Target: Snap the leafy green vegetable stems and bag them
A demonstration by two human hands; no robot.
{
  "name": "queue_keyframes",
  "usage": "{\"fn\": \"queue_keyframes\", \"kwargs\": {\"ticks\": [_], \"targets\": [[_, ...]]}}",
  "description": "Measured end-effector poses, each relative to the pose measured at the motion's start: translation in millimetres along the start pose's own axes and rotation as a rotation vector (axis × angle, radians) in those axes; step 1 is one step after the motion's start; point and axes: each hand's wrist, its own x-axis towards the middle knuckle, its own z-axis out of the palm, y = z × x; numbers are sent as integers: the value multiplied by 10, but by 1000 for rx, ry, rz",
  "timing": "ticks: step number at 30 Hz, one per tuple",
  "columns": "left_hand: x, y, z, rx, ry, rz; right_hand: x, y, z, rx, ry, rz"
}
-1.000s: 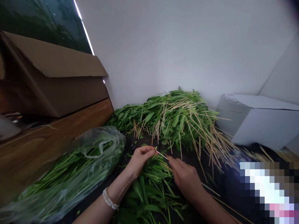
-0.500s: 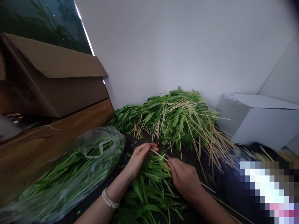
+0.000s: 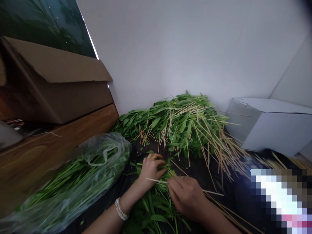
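Note:
My right hand point(image 3: 184, 193) is closed around a thin bamboo skewer point(image 3: 157, 180). One end sticks out to the left, crossing by my left wrist, and a pale stick end shows on the other side of the fist. My left hand point(image 3: 151, 169), wearing a bead bracelet, rests on the loose leafy greens point(image 3: 158, 209) with its fingers curved and spread apart. The fingertips touch the stems; whether they grip any is unclear. Behind both hands lies a pile of leafy greens point(image 3: 161, 113) threaded on skewers, their bare ends fanning out to the front right.
A clear plastic bag point(image 3: 114, 169) of greens lies at left beside a wooden surface point(image 3: 95, 120), which carries an open cardboard box point(image 3: 80, 97). At right stands a white box point(image 3: 275, 130). Loose skewers point(image 3: 231, 214) lie near my right forearm. Black sheeting point(image 3: 151, 148) covers the work area.
My left hand has come down onto the greens, its fingers spreading. My right hand has shifted slightly left and down, and the skewer now points left, lower than before.

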Motion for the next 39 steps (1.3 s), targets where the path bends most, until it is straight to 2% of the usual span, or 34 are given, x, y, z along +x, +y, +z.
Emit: {"fn": "queue_keyframes", "kwargs": {"ticks": [6, 12, 16, 19, 24, 27, 39], "targets": [[-3, -26, 17, -76, -45, -20, -2, 16, -8, 11, 0, 11], [24, -77, -34, -173, 88, -1, 0, 41, -27, 10, 35, 20], [51, -81, -142, -261, 237, 7, 6, 87, -38, -8, 92, 62], [58, -52, -230, -377, 304, -54, 0, 146, -25, -28, 111, 127], [45, 56, -307, -859, 240, -362, -21, 226, 4, -55, 129, 230], [32, 107, -307, -1079, 177, -469, -29, 237, 13, -32, 131, 266], [-4, 121, -262, -1152, 101, -466, -25, 223, 12, -36, 120, 280]]}}
